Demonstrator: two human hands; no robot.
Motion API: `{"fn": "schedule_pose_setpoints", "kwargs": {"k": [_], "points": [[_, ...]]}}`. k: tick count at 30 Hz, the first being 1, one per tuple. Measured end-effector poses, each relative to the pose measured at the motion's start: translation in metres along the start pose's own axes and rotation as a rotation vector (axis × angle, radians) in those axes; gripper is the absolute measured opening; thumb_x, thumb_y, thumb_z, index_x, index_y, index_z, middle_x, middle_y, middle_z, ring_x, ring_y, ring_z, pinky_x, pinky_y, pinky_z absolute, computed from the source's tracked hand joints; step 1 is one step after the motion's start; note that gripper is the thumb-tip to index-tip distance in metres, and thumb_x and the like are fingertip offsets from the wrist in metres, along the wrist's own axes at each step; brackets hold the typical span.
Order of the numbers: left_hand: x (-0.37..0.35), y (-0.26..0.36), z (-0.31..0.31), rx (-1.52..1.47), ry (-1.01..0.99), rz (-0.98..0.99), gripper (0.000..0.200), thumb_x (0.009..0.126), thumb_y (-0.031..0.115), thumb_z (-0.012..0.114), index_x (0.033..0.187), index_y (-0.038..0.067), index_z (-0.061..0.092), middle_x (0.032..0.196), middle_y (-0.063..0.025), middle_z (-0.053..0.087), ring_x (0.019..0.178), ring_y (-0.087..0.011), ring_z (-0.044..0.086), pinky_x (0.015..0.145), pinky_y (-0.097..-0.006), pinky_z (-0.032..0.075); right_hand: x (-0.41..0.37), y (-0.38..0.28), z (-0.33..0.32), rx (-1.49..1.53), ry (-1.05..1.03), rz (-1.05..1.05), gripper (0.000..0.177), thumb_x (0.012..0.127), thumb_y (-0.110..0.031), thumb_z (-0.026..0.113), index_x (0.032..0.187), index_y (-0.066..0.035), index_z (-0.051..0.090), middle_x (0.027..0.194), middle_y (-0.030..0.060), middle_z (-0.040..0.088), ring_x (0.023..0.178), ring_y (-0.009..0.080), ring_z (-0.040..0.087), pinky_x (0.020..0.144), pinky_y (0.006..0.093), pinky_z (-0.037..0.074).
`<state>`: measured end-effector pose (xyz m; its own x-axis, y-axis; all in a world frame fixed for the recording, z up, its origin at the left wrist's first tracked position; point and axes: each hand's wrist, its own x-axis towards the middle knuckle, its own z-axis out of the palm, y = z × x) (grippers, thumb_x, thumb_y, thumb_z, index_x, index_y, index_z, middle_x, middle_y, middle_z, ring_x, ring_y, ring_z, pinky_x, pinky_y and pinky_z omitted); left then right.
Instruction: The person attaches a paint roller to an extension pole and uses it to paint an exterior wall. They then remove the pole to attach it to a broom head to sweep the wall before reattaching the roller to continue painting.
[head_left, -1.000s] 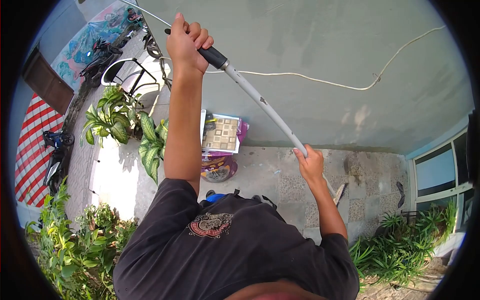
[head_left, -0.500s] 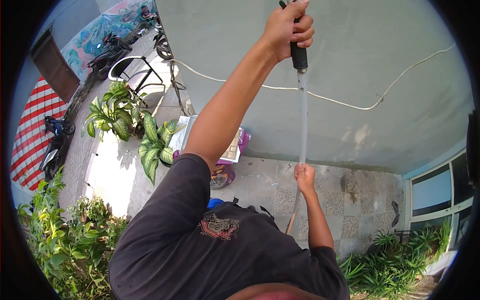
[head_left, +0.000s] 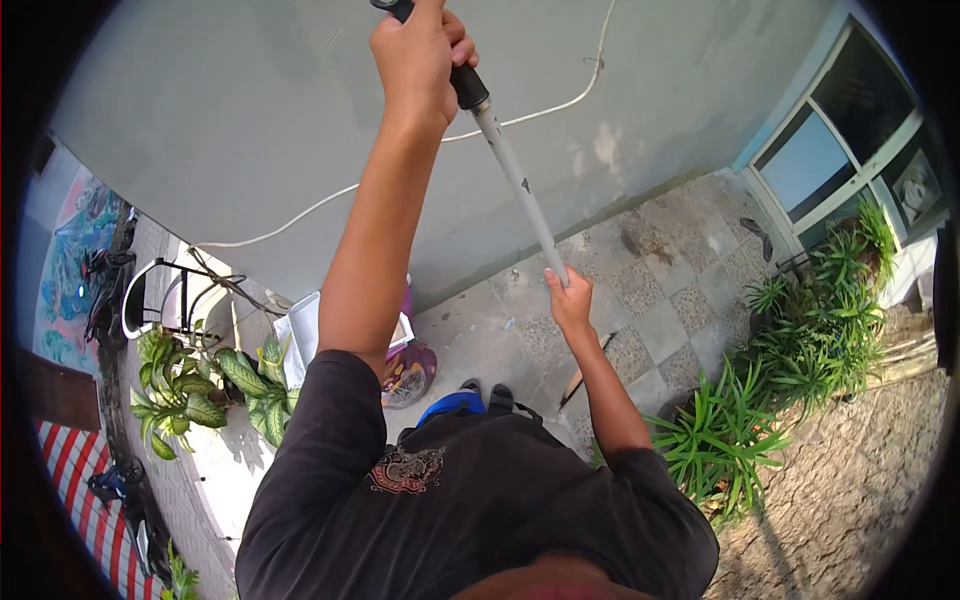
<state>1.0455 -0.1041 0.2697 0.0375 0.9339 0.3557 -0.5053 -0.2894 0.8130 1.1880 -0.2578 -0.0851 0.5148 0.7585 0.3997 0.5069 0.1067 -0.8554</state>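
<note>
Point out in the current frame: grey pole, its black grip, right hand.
grey pole (head_left: 521,187): head view, mid-shaft, between the hands
black grip (head_left: 469,88): head view, lower end, below the upper hand
right hand (head_left: 571,303): head view, back of the hand

The head camera's view is swinging toward the window (head_left: 840,130), which is now sitting higher at right, while a broad stretch of bare soil (head_left: 850,450) is emerging below it. The left hand (head_left: 420,65) is carrying the black grip (head_left: 467,86) leftward in view from a half second earlier, and the nearly upright pole (head_left: 522,185) is again slanting down to the right. Both shoes (head_left: 500,397) are now showing, and the far seated person is no longer appearing.
</note>
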Motion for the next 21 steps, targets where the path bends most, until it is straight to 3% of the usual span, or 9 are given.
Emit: {"fn": "schedule_pose_setpoints", "kwargs": {"k": [4, 6, 8, 10, 14, 16, 17, 18, 21], "points": [[0.023, -0.006, -0.008, -0.086, -0.210, 0.000, 0.050, 0.098, 0.042, 0.057, 0.060, 0.019, 0.033, 0.047, 0.0051, 0.026, 0.037, -0.0097, 0.030, 0.040, -0.0290, 0.032, -0.006, -0.007, -0.004, 0.146, -0.199, 0.085, 0.044, 0.091, -0.038, 0.066, 0.071, 0.000, 0.055, 0.053, 0.0063, 0.048, 0.049, 0.0153, 0.045, 0.050, 0.0334, 0.038], [0.033, -0.003, -0.008, -0.197, -0.524, -0.100, 0.053, 0.099, 0.044, 0.053, 0.059, 0.020, 0.029, 0.047, 0.0052, 0.022, 0.036, -0.0097, 0.027, 0.039, -0.0300, 0.031, -0.005, -0.001, 0.002, 0.208, -0.251, 0.108, 0.049, 0.092, -0.042, 0.065, 0.069, -0.001, 0.054, 0.054, 0.0032, 0.048, 0.050, 0.0128, 0.045, 0.050, 0.0319, 0.038], [0.038, -0.003, 0.001, -0.208, -0.596, -0.117, 0.053, 0.100, 0.045, 0.051, 0.059, 0.020, 0.029, 0.046, 0.0048, 0.021, 0.035, -0.0101, 0.026, 0.039, -0.0304, 0.030, -0.004, 0.009, 0.008, 0.388, -0.472, 0.228, 0.054, 0.095, -0.050, 0.059, 0.068, -0.003, 0.054, 0.057, -0.0014, 0.047, 0.054, 0.0090, 0.044, 0.050, 0.0291, 0.037], [0.046, -0.008, 0.005, -0.277, -0.740, -0.195, 0.052, 0.100, 0.045, 0.050, 0.059, 0.020, 0.030, 0.046, 0.0045, 0.022, 0.036, -0.0104, 0.027, 0.039, -0.0306, 0.031, -0.003, 0.006, 0.010, 0.393, -0.458, 0.223, 0.056, 0.095, -0.054, 0.057, 0.069, -0.005, 0.055, 0.057, -0.0019, 0.048, 0.055, 0.0085, 0.044, 0.050, 0.0275, 0.037], [0.055, -0.022, 0.020, -0.415, -0.898, -0.274, 0.051, 0.101, 0.045, 0.048, 0.060, 0.020, 0.030, 0.047, 0.0041, 0.025, 0.037, -0.0108, 0.030, 0.041, -0.0305, 0.034, 0.006, 0.003, 0.003, 0.287, -0.213, 0.143, 0.052, 0.095, -0.049, 0.060, 0.071, -0.002, 0.056, 0.056, 0.0001, 0.047, 0.054, 0.0097, 0.045, 0.051, 0.0290, 0.038], [0.042, -0.017, 0.031, -0.311, -0.727, -0.135, 0.046, 0.102, 0.044, 0.048, 0.065, 0.018, 0.036, 0.050, 0.0031, 0.032, 0.041, -0.0114, 0.036, 0.046, -0.0311, 0.039, 0.007, -0.002, -0.007, 0.226, -0.103, 0.116, 0.050, 0.094, -0.046, 0.061, 0.072, -0.001, 0.056, 0.054, 0.0014, 0.047, 0.052, 0.0104, 0.045, 0.050, 0.0297, 0.039], [0.029, -0.012, 0.036, -0.216, -0.504, -0.114, 0.039, 0.102, 0.040, 0.050, 0.073, 0.014, 0.043, 0.056, 0.0021, 0.039, 0.046, -0.0112, 0.042, 0.049, -0.0296, 0.041, 0.006, -0.006, -0.014, 0.132, -0.005, 0.074, 0.046, 0.093, -0.041, 0.064, 0.072, -0.001, 0.057, 0.054, 0.0034, 0.047, 0.052, 0.0112, 0.045, 0.050, 0.0304, 0.039], [0.019, -0.010, 0.043, -0.219, -0.521, -0.119, 0.039, 0.102, 0.040, 0.050, 0.073, 0.014, 0.043, 0.056, 0.0021, 0.039, 0.046, -0.0112, 0.042, 0.049, -0.0296, 0.041, 0.005, -0.010, -0.020, 0.035, 0.095, 0.036, 0.042, 0.092, -0.036, 0.067, 0.072, 0.000, 0.058, 0.053, 0.0054, 0.048, 0.051, 0.0120, 0.046, 0.050, 0.0312, 0.040], [-0.009, -0.013, 0.055, -0.122, -0.057, 0.228, 0.033, 0.102, 0.032, 0.053, 0.077, 0.012, 0.043, 0.061, 0.0034, 0.042, 0.049, -0.0081, 0.041, 0.047, -0.0237, 0.038, -0.002, -0.011, -0.031, -0.077, 0.225, 0.004, 0.034, 0.088, -0.027, 0.072, 0.072, 0.000, 0.059, 0.053, 0.0080, 0.050, 0.049, 0.0131, 0.047, 0.049, 0.0316, 0.039]]}}
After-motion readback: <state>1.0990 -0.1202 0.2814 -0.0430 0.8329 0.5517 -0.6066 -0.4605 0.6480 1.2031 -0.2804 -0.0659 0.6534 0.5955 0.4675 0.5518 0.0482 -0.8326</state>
